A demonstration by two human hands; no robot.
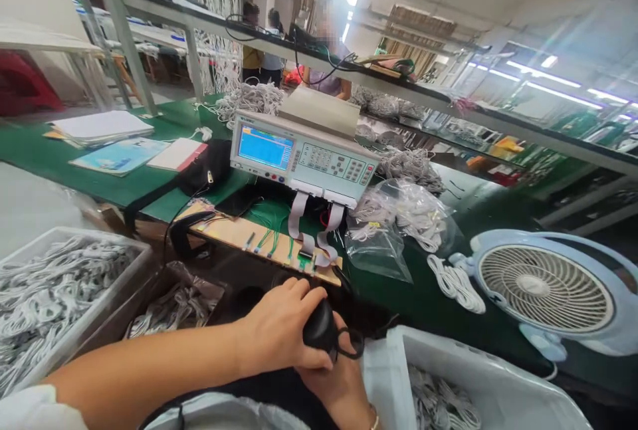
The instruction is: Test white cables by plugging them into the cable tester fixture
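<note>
My left hand [279, 333] is closed over a black rounded object [319, 329] with a black loop or cord [349, 343] hanging from it, close to my body. My right hand [341, 383] lies just beneath, palm up, touching the same black object; a thin bracelet shows at its wrist. Both hands sit in front of a wooden test board [264, 240] with green wires and grey ribbon cables that run up to a grey tester [304, 157] with a blue screen.
A white bin of grey cables [60, 284] stands at left, another white bin [478, 377] at lower right. A light-blue fan [543, 287] lies on the green bench beside clear bags of cables [399, 217]. Papers [104, 127] lie far left. People stand behind the shelf.
</note>
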